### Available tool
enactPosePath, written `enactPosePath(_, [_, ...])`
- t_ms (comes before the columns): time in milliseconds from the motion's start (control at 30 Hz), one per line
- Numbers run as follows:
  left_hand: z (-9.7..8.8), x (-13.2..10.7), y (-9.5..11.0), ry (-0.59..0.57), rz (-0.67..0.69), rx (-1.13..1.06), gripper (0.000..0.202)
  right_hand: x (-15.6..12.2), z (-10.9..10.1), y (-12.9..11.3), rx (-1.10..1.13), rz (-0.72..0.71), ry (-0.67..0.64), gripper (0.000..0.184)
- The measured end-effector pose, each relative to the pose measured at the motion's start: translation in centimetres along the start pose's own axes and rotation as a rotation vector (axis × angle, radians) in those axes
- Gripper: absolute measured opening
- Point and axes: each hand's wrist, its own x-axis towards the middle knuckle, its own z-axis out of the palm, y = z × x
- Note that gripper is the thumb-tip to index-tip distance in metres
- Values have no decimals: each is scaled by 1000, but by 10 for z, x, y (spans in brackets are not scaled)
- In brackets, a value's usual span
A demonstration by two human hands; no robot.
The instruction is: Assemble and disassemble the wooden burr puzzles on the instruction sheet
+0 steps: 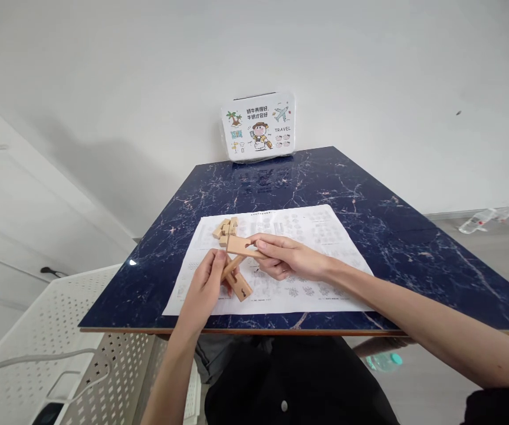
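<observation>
Right hand (283, 255), grip clamped on a notched wooden piece (237, 245), long axis crosswise, just beyond the crossed wooden pieces (240, 285) pinched by the left hand (209, 277) over a printed sheet (289, 300); whether the pieces touch is unclear.

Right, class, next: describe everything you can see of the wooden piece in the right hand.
The wooden piece is pale, flat-faced and straight-edged, with a rounded notch beside the grip. The right hand pinches one end, holding it crosswise over the printed sheet. Whether it touches the pieces in the left hand is unclear.
</observation>
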Motion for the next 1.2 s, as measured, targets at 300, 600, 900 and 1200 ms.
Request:
enactPosePath(300, [13, 0, -18, -17, -29, -149, 48, -2, 1, -4, 9, 39, -8, 34])
enactPosePath(600, [9, -4, -16, 34, -121, -239, 51, -1, 3, -3, 110, 145, -47, 31])
enactPosePath(900, [10, -2, -8, -119, -36, -318, 43, 1, 2, 10, -74, 112, -121, 36])
enactPosePath(1200, [14, -4, -4, -133, -102, -462, 40, 3, 2, 20, -122, 49, -148, 29])
